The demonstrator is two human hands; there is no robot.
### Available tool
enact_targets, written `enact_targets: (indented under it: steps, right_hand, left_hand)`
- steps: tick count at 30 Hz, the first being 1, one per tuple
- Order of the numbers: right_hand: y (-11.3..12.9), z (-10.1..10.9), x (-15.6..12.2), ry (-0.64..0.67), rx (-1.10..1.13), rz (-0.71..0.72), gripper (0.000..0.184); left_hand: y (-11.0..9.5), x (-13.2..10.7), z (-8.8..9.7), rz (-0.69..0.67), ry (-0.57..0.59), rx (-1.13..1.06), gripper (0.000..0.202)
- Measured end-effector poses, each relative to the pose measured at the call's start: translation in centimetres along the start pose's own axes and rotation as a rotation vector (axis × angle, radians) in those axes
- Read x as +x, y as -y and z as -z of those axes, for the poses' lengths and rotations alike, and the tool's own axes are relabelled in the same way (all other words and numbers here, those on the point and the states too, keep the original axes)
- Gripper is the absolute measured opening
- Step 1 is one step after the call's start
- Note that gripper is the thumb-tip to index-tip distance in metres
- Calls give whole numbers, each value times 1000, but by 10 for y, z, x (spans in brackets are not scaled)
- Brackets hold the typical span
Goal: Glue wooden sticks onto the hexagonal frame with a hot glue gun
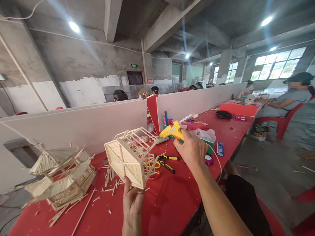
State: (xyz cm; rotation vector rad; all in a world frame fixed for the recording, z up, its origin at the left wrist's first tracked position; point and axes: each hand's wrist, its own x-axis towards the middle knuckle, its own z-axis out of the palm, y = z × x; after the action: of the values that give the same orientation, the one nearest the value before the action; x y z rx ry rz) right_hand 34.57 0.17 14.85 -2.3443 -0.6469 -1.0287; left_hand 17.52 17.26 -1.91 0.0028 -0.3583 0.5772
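My left hand (133, 198) grips a small frame model made of thin wooden sticks (126, 162) by its lower edge, thumb on the slatted base. The model is tilted on its side above the table, its open stick frame pointing right. In my right hand (193, 149) is a yellow hot glue gun (173, 130), with a clear glue stick poking out of its back. Its nozzle points left, close to the stick frame; I cannot tell whether they touch. Below and behind the model lie yellow-and-black pliers (167, 161) and orange-handled scissors (154, 175).
A larger stick-built pavilion model (65, 177) stands at the left of the red table (167, 203). Loose sticks (110, 178) are scattered around. White partitions (123, 113) run along the back. A blue packet (220, 149) and black case (223, 114) lie right. A person sits far right.
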Motion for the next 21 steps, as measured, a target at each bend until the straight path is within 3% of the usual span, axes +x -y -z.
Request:
enact_targets:
  steps: [6,11,21]
  right_hand:
    - [-3,2,-3,-19,-8,6,27]
    - [-4,3,-3,-16,-11,9,27]
    - [-3,5,-5,-37,3,35,27]
  left_hand:
    - [1,0,0,2,25,14,55]
    - [2,-1,-2,-40,-60,9,58]
    - [4,-1,-2,-103,-149,93,41]
